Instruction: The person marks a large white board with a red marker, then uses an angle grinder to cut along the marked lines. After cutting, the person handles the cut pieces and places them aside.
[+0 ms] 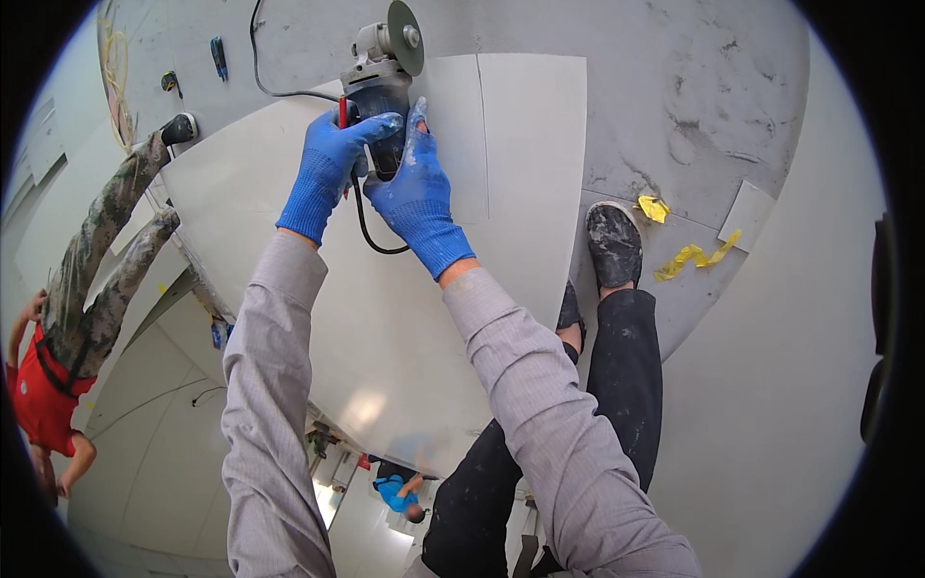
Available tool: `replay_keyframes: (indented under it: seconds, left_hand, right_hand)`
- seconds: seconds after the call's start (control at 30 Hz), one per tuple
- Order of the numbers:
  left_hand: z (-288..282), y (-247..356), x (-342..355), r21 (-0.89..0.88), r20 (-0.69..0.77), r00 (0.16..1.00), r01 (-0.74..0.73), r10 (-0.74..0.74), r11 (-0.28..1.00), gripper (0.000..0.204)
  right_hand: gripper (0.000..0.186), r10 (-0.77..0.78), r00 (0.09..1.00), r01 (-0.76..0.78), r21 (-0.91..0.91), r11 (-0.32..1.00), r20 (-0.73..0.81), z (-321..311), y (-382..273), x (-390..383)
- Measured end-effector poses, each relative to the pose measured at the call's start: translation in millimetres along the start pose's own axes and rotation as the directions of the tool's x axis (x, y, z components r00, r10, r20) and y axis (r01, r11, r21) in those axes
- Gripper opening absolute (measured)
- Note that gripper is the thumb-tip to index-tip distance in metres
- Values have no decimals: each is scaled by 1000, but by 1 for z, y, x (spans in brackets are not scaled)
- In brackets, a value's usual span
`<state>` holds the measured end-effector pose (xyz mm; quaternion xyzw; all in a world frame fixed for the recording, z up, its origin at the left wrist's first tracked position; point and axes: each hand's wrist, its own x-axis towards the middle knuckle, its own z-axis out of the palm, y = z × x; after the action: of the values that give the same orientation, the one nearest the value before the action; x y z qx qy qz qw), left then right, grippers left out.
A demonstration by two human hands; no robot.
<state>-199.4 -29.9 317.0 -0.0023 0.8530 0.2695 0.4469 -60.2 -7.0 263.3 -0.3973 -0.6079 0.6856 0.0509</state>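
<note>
Both my hands, in blue knit work gloves, hold an angle grinder (389, 100) above a large white panel (385, 318). My left hand (328, 164) closes on its left side, with a slim red stick (342, 113) poking up beside the fingers. Wrapped round the body's right side is my right hand (420, 188), its thumb and fingers partly hidden by the tool. The greenish cutting disc (406, 39) points away from me, upright on edge; I cannot tell whether it spins. A black cord (369, 227) loops below my hands. Thin lines (484, 135) mark the panel's right part.
A blue-black knife-like tool (219, 58), a small tape measure (171, 83) and a pale hose (118, 82) lie on the grey floor. Crumpled yellow tape (696, 256) lies right of my shoe (614, 246). Other people, in red (46, 390) and blue (395, 491), are nearby.
</note>
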Motion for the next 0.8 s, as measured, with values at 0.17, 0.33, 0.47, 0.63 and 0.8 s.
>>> replay_keyframes:
  seconds: [0.17, 0.33, 0.47, 0.63, 0.8]
  left_hand:
    - [4, 3, 2, 36, -18, 999, 29, -28, 999, 35]
    - [7, 2, 2, 40, -35, 999, 8, -7, 999, 34]
    - [6, 1, 3, 59, -45, 999, 12, -9, 998, 34]
    - [9, 3, 2, 57, -37, 999, 23, -21, 998, 34]
    - [6, -1, 2, 63, -45, 999, 10, -7, 998, 36]
  right_hand:
    - [119, 22, 999, -22, -24, 999, 23, -1, 2, 4]
    - [118, 39, 999, -39, 1, 999, 17, -2, 0, 3]
    - [119, 59, 998, -60, 28, 998, 33, -2, -2, 2]
    - [119, 88, 995, -89, 29, 996, 52, -4, 0, 3]
    - [120, 95, 993, -97, 34, 995, 64, -3, -4, 0]
